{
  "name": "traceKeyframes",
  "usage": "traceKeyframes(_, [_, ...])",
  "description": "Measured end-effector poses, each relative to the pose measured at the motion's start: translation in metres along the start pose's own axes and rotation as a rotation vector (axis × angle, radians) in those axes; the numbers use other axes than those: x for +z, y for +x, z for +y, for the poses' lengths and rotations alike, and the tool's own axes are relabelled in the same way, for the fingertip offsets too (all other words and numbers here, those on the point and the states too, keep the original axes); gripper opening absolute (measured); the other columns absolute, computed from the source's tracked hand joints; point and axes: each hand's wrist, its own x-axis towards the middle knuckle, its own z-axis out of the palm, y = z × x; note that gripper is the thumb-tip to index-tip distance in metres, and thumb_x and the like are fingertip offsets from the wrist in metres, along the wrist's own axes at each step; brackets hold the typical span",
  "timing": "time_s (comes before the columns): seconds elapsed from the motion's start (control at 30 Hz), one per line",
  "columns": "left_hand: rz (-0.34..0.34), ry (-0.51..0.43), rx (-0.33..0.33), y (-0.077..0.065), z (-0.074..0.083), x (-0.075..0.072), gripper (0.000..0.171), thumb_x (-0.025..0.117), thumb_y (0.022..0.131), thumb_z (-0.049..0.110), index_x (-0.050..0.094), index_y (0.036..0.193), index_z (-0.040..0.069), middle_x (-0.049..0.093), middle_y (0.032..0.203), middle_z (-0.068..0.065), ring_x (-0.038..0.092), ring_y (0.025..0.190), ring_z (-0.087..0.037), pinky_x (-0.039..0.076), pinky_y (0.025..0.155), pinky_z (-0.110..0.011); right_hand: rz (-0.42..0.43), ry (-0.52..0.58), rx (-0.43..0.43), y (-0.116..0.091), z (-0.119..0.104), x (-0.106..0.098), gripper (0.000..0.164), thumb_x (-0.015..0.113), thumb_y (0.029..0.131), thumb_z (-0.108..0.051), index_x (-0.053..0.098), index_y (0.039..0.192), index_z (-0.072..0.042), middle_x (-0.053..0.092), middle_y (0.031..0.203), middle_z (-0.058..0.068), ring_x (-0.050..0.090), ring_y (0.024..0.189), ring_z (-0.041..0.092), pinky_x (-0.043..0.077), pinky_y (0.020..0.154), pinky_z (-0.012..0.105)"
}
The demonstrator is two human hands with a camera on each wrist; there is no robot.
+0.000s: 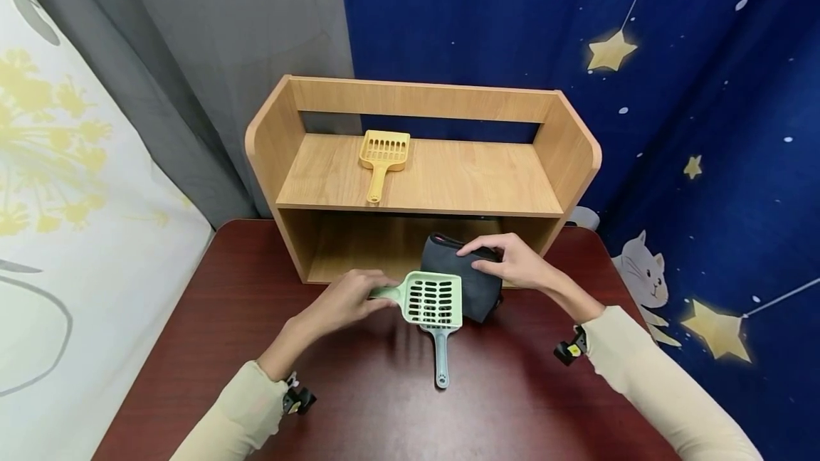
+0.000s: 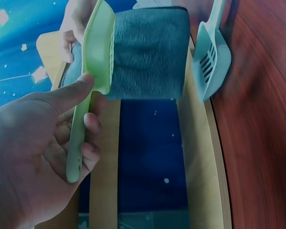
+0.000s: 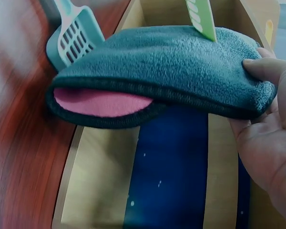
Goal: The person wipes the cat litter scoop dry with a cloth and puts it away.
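Note:
My left hand (image 1: 349,299) grips the handle of a green slotted litter scoop (image 1: 435,297), its thumb along the handle in the left wrist view. In my right hand (image 1: 512,260) is a folded dark grey cloth (image 1: 458,269), pinched between thumb and fingers; the right wrist view shows a pink inner side (image 3: 102,101) along its fold. The green scoop's head lies close over the cloth, and whether they touch I cannot tell. Below them a blue-grey litter scoop (image 1: 441,358) rests on the table, its head partly hidden by the green one.
A wooden two-tier shelf (image 1: 474,176) stands at the back of the dark red table (image 1: 359,390). On its upper board lies a yellow litter scoop (image 1: 384,151), handle toward me. Curtains (image 1: 474,20) hang behind the shelf.

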Motion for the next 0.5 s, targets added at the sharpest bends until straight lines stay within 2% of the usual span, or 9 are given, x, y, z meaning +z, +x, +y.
traceKeyframes(0.1, [-0.010,-0.006,0.002,0.004,0.004,0.002,0.029,0.083,0.093,0.022,0.080,0.118,0.009,0.076,0.102,0.002,0.071,0.088,-0.011,0.058,0.077,-0.033,-0.003,0.042,0.006,0.007,-0.004,0.007,0.027,0.074,0.097,0.000,0.078,0.121,-0.011,0.077,0.118,0.006,0.067,0.104,0.013,0.052,0.089,0.023])
traceKeyframes(0.27, [-0.030,-0.015,-0.016,0.011,0.012,0.006,0.028,0.082,0.094,0.025,0.080,0.119,0.012,0.075,0.102,0.005,0.065,0.082,-0.006,0.054,0.072,-0.029,-0.015,0.106,0.008,0.023,-0.012,0.021,0.027,0.073,0.097,0.001,0.078,0.121,-0.011,0.076,0.117,0.006,0.066,0.094,0.013,0.054,0.078,0.024])
traceKeyframes(0.33, [-0.036,-0.013,-0.024,0.012,0.014,0.007,0.027,0.081,0.095,0.026,0.080,0.119,0.013,0.075,0.102,0.006,0.064,0.082,-0.005,0.053,0.072,-0.028,-0.018,0.113,0.000,0.028,-0.015,0.026,0.026,0.073,0.098,0.000,0.078,0.121,-0.011,0.076,0.116,0.007,0.064,0.090,0.014,0.054,0.074,0.024])
traceKeyframes(0.5, [-0.039,-0.001,-0.027,0.012,0.015,0.007,0.027,0.081,0.095,0.027,0.080,0.118,0.013,0.076,0.103,0.005,0.067,0.086,-0.007,0.055,0.075,-0.031,-0.010,0.091,0.000,0.031,-0.016,0.030,0.027,0.074,0.096,0.002,0.079,0.120,-0.010,0.077,0.115,0.006,0.064,0.091,0.015,0.053,0.076,0.024])
